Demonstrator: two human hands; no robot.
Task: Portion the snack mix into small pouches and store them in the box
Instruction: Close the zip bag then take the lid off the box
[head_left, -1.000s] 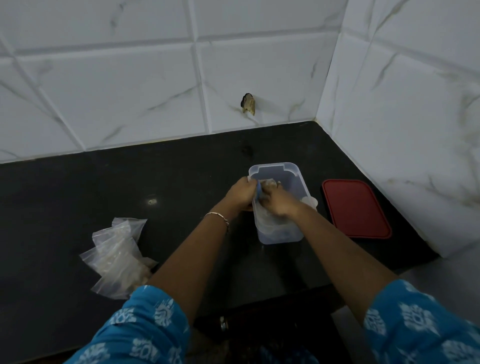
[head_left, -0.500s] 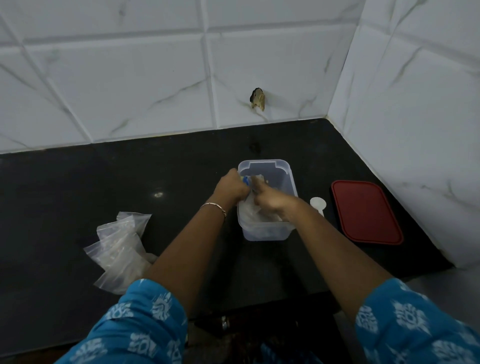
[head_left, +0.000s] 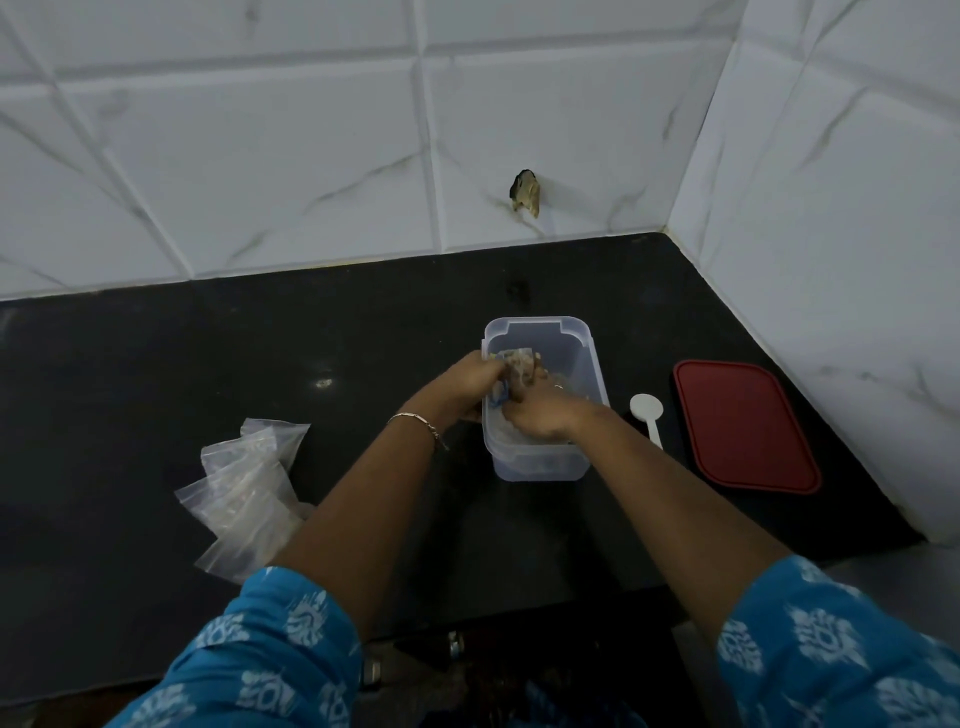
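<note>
Fingertips of the left hand and right hand vanish around the small clear pouch, and most of it is covered. The left forearm hides the crumpled pile of clear plastic bags at its near corner. The blue patterned sleeves run off the bottom edge.

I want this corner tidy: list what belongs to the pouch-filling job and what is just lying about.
Job: pouch pinched by left hand and right hand at clear box; spare pouches; white spoon; red lid.
Stray: brown lump on wall tile.
</note>
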